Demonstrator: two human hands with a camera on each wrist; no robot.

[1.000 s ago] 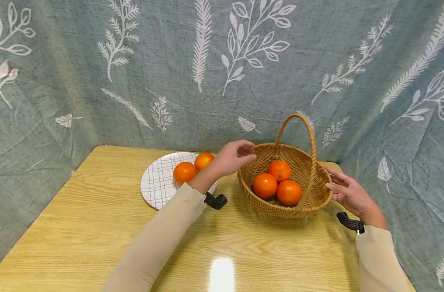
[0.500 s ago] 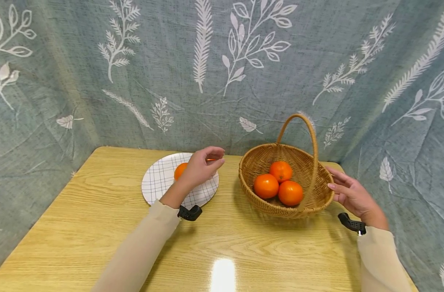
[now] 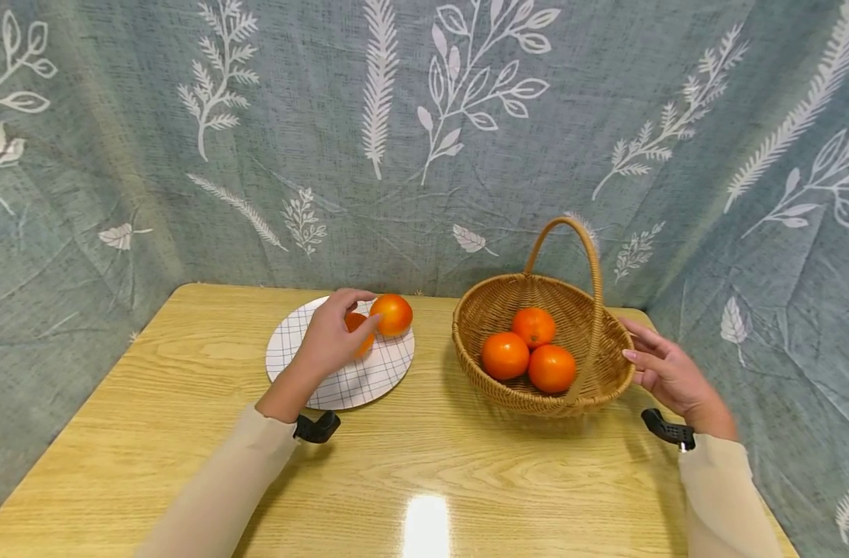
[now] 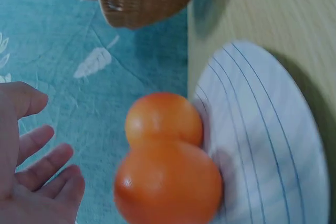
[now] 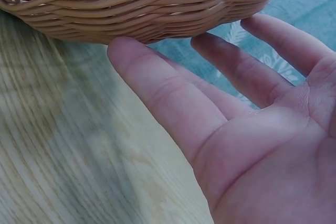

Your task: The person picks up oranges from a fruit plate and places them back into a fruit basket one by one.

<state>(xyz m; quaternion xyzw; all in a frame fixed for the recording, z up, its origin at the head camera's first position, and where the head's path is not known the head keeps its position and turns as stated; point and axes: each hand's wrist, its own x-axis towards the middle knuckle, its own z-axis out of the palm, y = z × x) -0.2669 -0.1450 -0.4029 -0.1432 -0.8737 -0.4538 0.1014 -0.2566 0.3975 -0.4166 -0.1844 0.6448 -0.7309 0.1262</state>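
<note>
Five orange fruits in frame: near fruit (image 4: 168, 184) and far fruit (image 3: 394, 316) on a round plate (image 3: 368, 387) by the L hand (image 3: 322, 339); basket fruits (image 3: 505, 356), three in all, inside a wicker basket (image 3: 557, 298) just L of the R hand (image 3: 675, 380).

L fingers (image 4: 47, 167) loosely bent & relaxed, w/ a clear gap betw. tips and near fruit in the L wrist view; from the head cam, same fruit partly hidden behind the hand, and far fruit just past the thumb tip. Touching or apart, betw. the plate pair: can't tell, due to overlap in the L wrist view.

R fingers (image 5: 247, 72) nearly straight & spread, tips up against the outer side of the basket. In the R wrist view, close weave right above those fingertips, w/ slivers of orange thru the gaps. Only from the head cam: all basket fruits whole, in a tight cluster well L of the R fingers.

Long axis of basket approx. side to side: one end at the R fingertips, opposite end toward the L hand, hollow side up. Handle (image 3: 596, 294) in a tall arch, far rim to near rim.

On the plate, blue grid on white in the head view; in the L wrist view, just parallel lines.

Under both hands, a pale wood table (image 3: 508, 480); beyond the fingertips, a blue-gray curtain (image 3: 312, 116) w/ white leaf prints.
</note>
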